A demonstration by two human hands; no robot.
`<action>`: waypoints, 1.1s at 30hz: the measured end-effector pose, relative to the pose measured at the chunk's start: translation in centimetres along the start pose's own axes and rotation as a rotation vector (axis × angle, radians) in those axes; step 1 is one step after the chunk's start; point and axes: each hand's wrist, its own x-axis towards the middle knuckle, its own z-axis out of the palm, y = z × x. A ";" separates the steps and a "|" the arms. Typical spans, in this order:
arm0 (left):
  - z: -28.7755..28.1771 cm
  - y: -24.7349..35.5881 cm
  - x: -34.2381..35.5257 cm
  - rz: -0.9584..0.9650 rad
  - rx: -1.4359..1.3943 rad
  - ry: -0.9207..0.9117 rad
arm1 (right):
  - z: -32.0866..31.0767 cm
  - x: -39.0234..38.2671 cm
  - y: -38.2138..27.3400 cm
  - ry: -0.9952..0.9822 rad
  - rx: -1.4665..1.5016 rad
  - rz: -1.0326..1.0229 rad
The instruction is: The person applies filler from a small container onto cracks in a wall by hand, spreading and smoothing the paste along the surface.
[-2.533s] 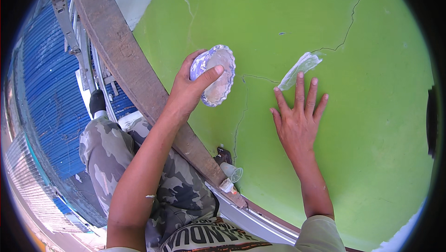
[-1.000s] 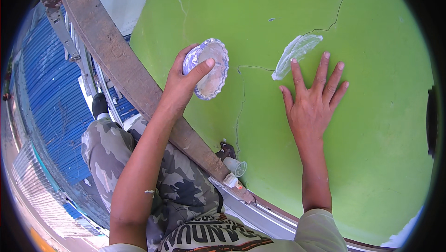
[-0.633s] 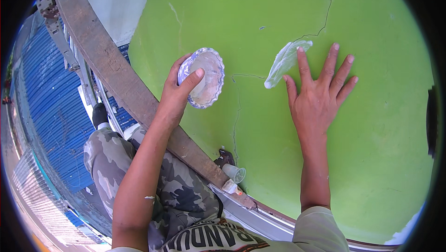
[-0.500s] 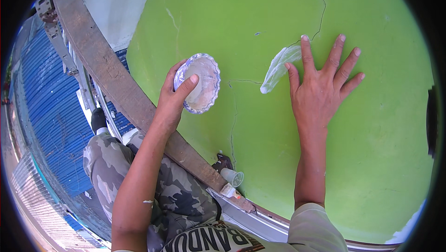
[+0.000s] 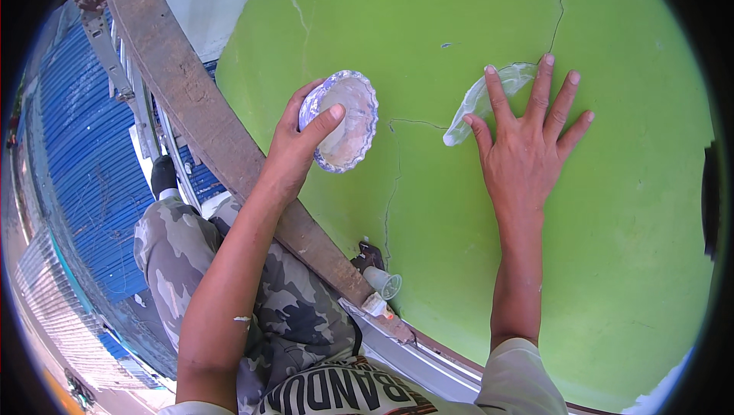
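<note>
My left hand [image 5: 290, 151] is closed on a white-and-purple bowl [image 5: 353, 139] with a scalloped rim, tilted to show a pale residue inside. My right hand [image 5: 521, 161] is open, fingers spread against the green surface [image 5: 634, 201]. Its thumb and forefinger reach over a thin, translucent white strip [image 5: 470, 109], creased along one side, that lies across a dark branching crack. More fine cracks run left and down from the strip.
A long brown plank [image 5: 176, 86] slants along the left, beside metal rails and blue corrugated sheeting [image 5: 76, 147]. By the plank's lower end are a clear plastic cup [image 5: 382, 283], a dark object [image 5: 367, 253] and a brush [image 5: 376, 304]. My camouflage-clad leg and dark-socked foot lie left.
My right hand has moved up and to the right, from below the strip to over it, fingers still spread. My left hand still holds the bowl. The view has shifted slightly.
</note>
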 end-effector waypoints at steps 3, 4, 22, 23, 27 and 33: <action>0.2 0.1 -0.2 0.014 0.001 -0.003 | 1.4 -3.4 -1.0 -0.047 0.144 -0.094; 0.1 0.2 -0.2 0.010 -0.011 0.011 | 1.3 -4.6 -1.3 -0.144 0.142 -0.155; 0.0 0.9 -0.5 -0.037 0.009 -0.019 | 1.7 -9.7 -1.7 -0.196 0.172 -0.161; 0.0 0.9 -0.4 -0.037 0.030 -0.019 | 2.0 -10.1 -1.7 -0.207 0.164 -0.143; 0.0 1.0 -0.4 -0.028 0.021 -0.022 | 2.4 -8.7 -3.5 -0.191 0.120 -0.114; -0.1 0.8 -0.4 -0.028 0.023 -0.021 | 3.8 -7.3 -4.9 -0.207 0.091 -0.197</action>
